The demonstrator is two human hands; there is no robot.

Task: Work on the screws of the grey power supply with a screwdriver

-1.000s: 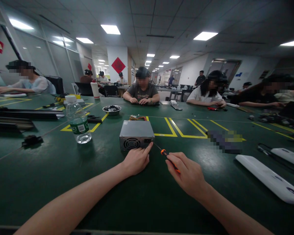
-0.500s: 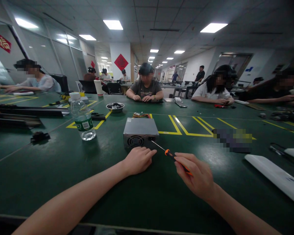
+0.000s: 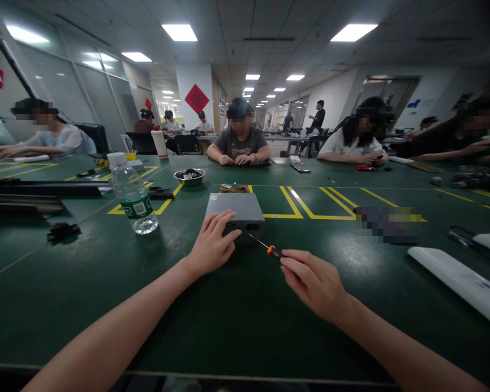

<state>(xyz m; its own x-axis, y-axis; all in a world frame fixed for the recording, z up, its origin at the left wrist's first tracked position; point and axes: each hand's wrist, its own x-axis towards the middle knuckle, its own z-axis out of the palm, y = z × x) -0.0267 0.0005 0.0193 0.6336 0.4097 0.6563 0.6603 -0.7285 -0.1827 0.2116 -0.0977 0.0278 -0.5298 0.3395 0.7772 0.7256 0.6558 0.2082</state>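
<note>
A grey metal computer power supply (image 3: 240,206) stands on the green table, with its socket side toward me and coloured cables behind it. My left hand (image 3: 214,242) lies over the left part of that near side, fingers stretched out onto the top edge and thumb apart. It covers most of the fan grille. Wrapped in my right hand (image 3: 316,280) is a screwdriver (image 3: 274,251) with a black and orange handle. Its thin shaft points up and left, and the tip is close to the lower front of the power supply; whether it touches, I cannot tell.
To the left stands a water bottle (image 3: 134,196), with a black clip-like part (image 3: 64,232) beside it. A metal bowl (image 3: 189,176) of small parts sits farther back. At right lies a long white case (image 3: 457,283). Several people sit around the table (image 3: 237,326).
My left hand has moved up and left, from in front of the power supply onto it, its fingers spreading. The screwdriver in my right hand has shifted slightly left, its tip away from the socket.
</note>
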